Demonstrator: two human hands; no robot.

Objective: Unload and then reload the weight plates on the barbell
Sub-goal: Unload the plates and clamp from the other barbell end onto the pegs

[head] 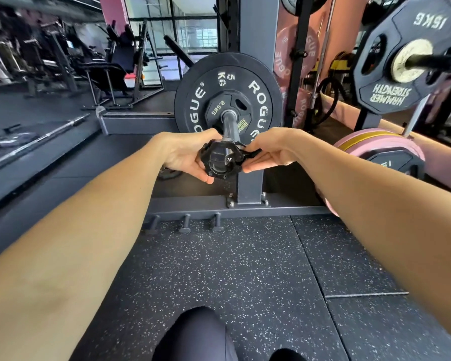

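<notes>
Black plastic clamp collar [220, 160] sits at very tip of dark steel barbell sleeve [229, 126]. Left hand [186, 155] cups collar from side, fingers curled round it; right hand [268, 152] pinches its lever tab. Behind it, small black 2.5 kg plate [228, 110] lies against big black 5 kg Rogue bumper plate [228, 100], both on sleeve. Collar light, rigid, probably grippy. Plates look light-ish, rubber not slippery; I'd grab them by rim, both hands, slide straight off.

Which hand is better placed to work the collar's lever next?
Probably the right hand: its fingers pinch the lever sticking out of the collar, while the left hand cups the collar body.
</notes>
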